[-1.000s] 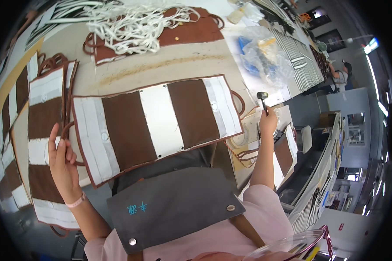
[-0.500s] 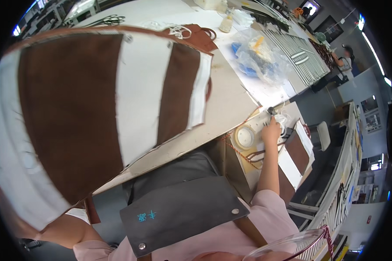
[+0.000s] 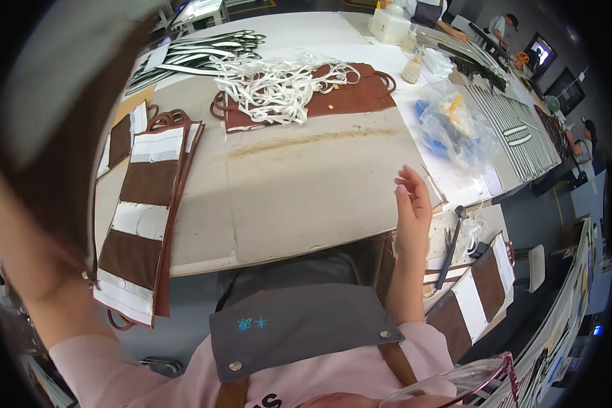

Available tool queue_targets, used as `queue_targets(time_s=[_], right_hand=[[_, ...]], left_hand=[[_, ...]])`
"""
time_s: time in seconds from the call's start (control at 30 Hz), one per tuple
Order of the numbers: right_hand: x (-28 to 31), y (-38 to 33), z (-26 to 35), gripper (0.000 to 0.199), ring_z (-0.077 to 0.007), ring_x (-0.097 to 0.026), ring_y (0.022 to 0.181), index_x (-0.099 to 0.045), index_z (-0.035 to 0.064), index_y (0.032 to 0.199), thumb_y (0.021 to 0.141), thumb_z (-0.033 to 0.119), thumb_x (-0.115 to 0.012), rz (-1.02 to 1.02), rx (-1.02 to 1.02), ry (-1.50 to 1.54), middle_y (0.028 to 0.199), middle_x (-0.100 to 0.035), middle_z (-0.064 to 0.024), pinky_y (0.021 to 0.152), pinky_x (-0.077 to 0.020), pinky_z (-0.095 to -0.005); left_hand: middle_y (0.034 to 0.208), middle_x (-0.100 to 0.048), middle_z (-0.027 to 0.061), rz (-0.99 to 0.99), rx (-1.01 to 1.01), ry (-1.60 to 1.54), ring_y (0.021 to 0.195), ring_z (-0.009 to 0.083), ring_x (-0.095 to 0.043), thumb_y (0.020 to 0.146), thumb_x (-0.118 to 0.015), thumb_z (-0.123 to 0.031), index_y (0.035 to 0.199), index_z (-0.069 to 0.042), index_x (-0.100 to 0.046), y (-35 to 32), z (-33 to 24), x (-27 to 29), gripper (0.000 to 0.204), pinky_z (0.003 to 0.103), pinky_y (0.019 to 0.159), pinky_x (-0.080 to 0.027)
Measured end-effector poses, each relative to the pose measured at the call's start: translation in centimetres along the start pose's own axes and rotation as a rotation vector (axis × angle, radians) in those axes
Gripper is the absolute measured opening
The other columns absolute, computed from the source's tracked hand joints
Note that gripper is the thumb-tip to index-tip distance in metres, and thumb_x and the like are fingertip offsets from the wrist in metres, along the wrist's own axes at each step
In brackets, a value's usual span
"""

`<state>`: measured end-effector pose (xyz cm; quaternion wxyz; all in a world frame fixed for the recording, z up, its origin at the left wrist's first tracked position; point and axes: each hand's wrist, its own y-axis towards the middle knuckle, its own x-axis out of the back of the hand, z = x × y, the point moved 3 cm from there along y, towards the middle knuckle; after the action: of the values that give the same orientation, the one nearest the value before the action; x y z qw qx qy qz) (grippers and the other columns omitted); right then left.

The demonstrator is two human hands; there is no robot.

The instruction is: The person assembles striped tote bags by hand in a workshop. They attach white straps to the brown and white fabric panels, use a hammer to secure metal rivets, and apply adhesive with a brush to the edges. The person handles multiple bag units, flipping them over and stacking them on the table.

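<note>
My left forearm (image 3: 37, 272) is raised at the left. A blurred brown-and-white bag panel (image 3: 54, 115) hangs there close to the camera, held up by my left hand, whose fingers it hides. My right hand (image 3: 415, 204) hovers over the table's front right edge, fingers apart and slightly curled, with nothing in it. Below it, on a small side stand, lies a black long-handled tool (image 3: 449, 251). Beside that tool sits a striped brown-and-white panel (image 3: 486, 279). Similar panels with brown handles (image 3: 143, 221) lie stacked at the table's left edge.
A heap of white straps (image 3: 272, 88) covers part of a brown panel (image 3: 367, 102) at the back. Dark and white strips (image 3: 197, 58) lie behind on the left. To the right are a bottle (image 3: 413, 69), a clear plastic bag (image 3: 459, 132) and rows of strips (image 3: 517, 129). Other people stand farther off.
The held panel has swung up and left, uncovering the stacked panels and strap heap. My right hand has let go of the black tool and moved off the side stand toward the table.
</note>
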<state>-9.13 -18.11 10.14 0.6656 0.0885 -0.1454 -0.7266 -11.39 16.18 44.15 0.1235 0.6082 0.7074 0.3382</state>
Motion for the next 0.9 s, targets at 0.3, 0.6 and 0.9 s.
queue_targets(time_s=[0.3,0.6,0.9], right_hand=[[-0.8,-0.3,-4.5,0.051,-0.0246,-0.060,0.112,-0.052,-0.0012,0.131,0.105,0.043,-0.048,0.026,-0.575,0.717,0.121,-0.064,-0.0151,0.101,-0.0462,-0.0386],[2.2,2.2,-12.3,0.040,-0.0280,-0.069,0.097,-0.046,0.0020,0.136,0.102,0.019,-0.056,0.126,-0.773,0.565,0.111,-0.068,-0.0174,0.087,-0.0555,-0.0408],[2.3,3.7,-13.9,0.033,-0.0155,-0.067,0.073,-0.052,0.0048,0.134,0.101,0.011,-0.054,0.139,-0.717,0.258,0.090,-0.067,-0.0078,0.064,-0.0546,-0.0282]], left_hand=[[0.142,-0.055,0.0176,1.105,-0.125,0.289,0.131,0.0262,-0.052,0.096,-0.066,-0.034,0.154,-0.002,-0.033,-8.2,12.6,-14.4,0.074,0.039,0.107,-0.043],[0.135,-0.059,0.0139,-0.437,0.898,0.306,0.127,0.0223,-0.054,0.100,-0.057,-0.015,0.140,-0.001,-0.053,-29.6,23.7,11.1,0.042,0.034,0.107,-0.041],[0.129,-0.062,0.0116,-0.557,0.972,0.334,0.108,0.0145,-0.061,0.097,-0.057,-0.002,0.139,0.002,-0.052,-40.0,26.7,12.8,0.042,0.026,0.090,-0.050]])
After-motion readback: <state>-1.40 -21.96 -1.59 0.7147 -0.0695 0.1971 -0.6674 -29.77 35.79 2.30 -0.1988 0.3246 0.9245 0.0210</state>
